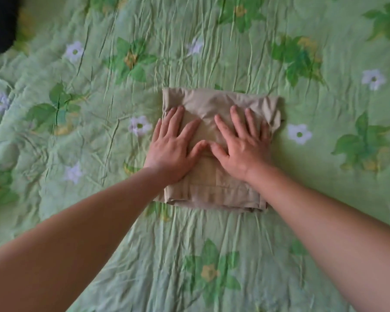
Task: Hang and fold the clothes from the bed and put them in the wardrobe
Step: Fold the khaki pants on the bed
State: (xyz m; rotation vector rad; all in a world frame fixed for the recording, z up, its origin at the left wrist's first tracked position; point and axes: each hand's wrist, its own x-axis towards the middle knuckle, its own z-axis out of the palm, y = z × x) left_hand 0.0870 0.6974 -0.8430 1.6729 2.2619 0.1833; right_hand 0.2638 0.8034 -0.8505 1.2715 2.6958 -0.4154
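Note:
A beige garment (214,192), folded into a compact rectangle, lies in the middle of the bed. My left hand (173,147) rests flat on its left half with fingers straight and spread. My right hand (241,143) presses flat on its right half, fingers spread too. The two thumbs nearly touch at the centre of the fold. The far right corner of the garment is rumpled.
The bed is covered by a crinkled green bedspread (99,221) with leaf and white flower prints. A dark object (0,21) sits at the far left corner.

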